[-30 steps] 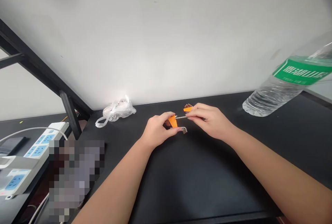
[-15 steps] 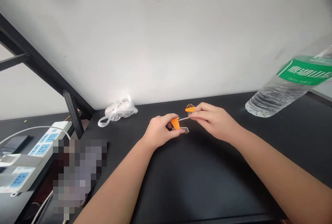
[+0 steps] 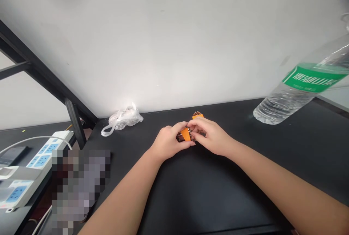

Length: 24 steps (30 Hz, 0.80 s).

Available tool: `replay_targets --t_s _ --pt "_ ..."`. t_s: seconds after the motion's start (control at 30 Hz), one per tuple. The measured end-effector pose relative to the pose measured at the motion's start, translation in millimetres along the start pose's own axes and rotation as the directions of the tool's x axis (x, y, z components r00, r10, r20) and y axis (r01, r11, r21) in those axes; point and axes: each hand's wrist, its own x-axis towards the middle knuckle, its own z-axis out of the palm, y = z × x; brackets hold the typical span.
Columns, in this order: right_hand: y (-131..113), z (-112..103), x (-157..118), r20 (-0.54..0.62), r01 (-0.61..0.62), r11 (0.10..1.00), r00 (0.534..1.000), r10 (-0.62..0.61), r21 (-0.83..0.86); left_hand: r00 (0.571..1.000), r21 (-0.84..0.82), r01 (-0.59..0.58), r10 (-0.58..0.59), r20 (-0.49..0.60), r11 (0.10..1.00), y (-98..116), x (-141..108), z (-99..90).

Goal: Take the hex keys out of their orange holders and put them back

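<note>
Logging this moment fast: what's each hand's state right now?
Left hand: closed, holding an orange holder.
Right hand: curled at the same holder; whether its grip is closed cannot be told.

clear plastic bottle (image 3: pixel 285 100), right side of frame, green label (image 3: pixel 313 78) with white characters, base on black bench (image 3: pixel 207 191), leans toward right edge, top cut off. crumpled clear plastic bag (image 3: pixel 127 118) left of center, near wall, handle loop toward lower left, contents unclear. pale wall (image 3: pixel 169 46) fills upper frame, few faint marks. black metal frame (image 3: pixel 50 80) slants down from upper left. white power strip (image 3: pixel 42 160) at lower left, blue sockets, white cable (image 3: pixel 35 137) arcing over. flat dark object (image 3: pixel 15 155) at left edge. pixelated patch (image 3: pixel 81 187) lower left, unreadable.
</note>
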Motion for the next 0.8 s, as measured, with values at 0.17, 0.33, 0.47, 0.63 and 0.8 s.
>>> replay_targets --t_s 0.17,0.33,0.47,0.63,0.8 --pt "4 -3 0 -0.057 -0.024 1.0 0.998 0.025 0.019 0.998 -0.057 0.007 -0.011 -0.059 0.998 0 -1 2.6" --pt "11 -6 4 0.011 -0.05 0.999 0.999 0.051 -0.008 0.999 -0.056 0.03 -0.032 -0.028 0.998 -1 -1 4.6" --pt "12 -2 5 -0.026 -0.123 0.989 0.992 0.125 0.078 0.996 -0.061 0.046 -0.051 -0.07 0.997 -1 0 4.0" --pt "12 4 7 -0.07 -0.172 0.931 0.976 0.205 0.321 0.994 -0.051 0.023 -0.029 -0.103 0.998 -1 3 1.0" --pt "16 8 12 -0.038 -0.212 0.805 0.96 0.279 0.554 0.993 -0.037 0.035 -0.039 -0.114 0.999 0 4 0.2"
